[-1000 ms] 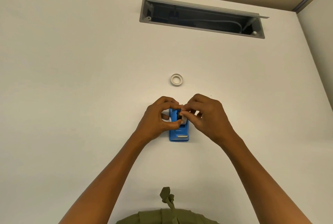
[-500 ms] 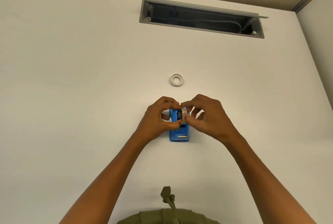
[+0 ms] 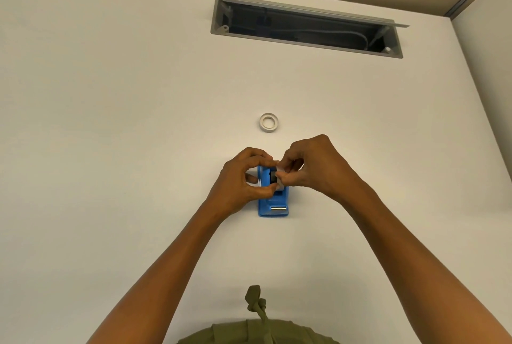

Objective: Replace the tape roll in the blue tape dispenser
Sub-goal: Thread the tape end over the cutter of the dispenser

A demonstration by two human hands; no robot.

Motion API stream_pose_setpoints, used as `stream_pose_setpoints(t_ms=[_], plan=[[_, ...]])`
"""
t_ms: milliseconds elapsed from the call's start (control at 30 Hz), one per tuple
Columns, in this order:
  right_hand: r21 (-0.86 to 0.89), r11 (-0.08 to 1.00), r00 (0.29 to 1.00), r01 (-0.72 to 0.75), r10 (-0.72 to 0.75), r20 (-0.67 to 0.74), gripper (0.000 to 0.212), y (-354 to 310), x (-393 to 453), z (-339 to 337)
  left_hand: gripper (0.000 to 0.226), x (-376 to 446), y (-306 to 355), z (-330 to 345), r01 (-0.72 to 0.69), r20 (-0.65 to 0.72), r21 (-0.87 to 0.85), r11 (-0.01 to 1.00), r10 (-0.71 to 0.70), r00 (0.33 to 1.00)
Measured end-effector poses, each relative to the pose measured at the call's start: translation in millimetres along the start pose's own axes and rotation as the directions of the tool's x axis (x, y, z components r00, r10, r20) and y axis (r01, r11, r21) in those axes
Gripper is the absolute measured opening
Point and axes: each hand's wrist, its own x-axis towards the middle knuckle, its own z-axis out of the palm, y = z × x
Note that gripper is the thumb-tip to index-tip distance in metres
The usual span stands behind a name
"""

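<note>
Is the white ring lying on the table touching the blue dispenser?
No. The white ring lies alone on the table, farther away than the blue dispenser and both hands, with bare tabletop between.

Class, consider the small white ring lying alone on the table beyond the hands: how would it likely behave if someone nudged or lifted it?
The white ring lies flat on the table, so a nudge would probably slide it, not roll it. It looks thin and hollow, so likely very light. Stood on edge, its round shape would probably roll.

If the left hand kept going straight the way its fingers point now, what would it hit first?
The left hand points rightward across the blue tape dispenser, so it would meet the right hand's fingers almost at once; they look already touching.
</note>
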Motion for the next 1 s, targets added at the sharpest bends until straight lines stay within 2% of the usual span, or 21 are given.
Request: stream_pose_setpoints(t_ms=[133,267,333,433,600,767,900,1000], plan=[[-0.039,0.999,1.000,0.014,-0.013,0.012,0.010,0,3,0,0.042,1,-1,-1,0.005,0.007,-0.004,1.000,-0.005,1.000],[0.087,0.996,1.000,0.006,-0.005,-0.010,0.010,8,-2,0,0.041,0,-2,0,0.004,-0.001,-0.004,1.000,-0.004,1.000],[0.121,0.992,0.999,0.022,-0.017,-0.042,0.014,13,-8,2,0.041,0,-2,0,-0.005,-0.006,-0.007,1.000,0.005,1.000],[0.076,0.995,0.992,0.062,-0.053,-0.114,0.022,16,-15,9,0.041,0,-2,0,-0.010,-0.005,-0.012,1.000,0.010,1.000],[0.088,0.990,0.973,0.108,-0.087,-0.212,0.014,16,-17,17,0.041,-1,-2,0,-0.009,0.002,-0.018,1.000,0.010,1.000],[0.004,0.986,0.957,0.165,-0.159,-0.242,0.008,13,-17,17,0.040,0,-1,0,-0.006,-0.001,-0.017,1.000,0.006,1.000],[-0.155,0.957,0.942,0.244,-0.272,-0.198,0.010,11,-22,22,0.037,-1,0,0,-0.020,-0.007,-0.041,0.999,0.019,1.000],[-0.167,0.956,0.942,0.242,-0.273,-0.197,0.013,10,-23,22,0.038,-1,-1,0,-0.015,-0.006,-0.048,0.999,0.014,1.000]])
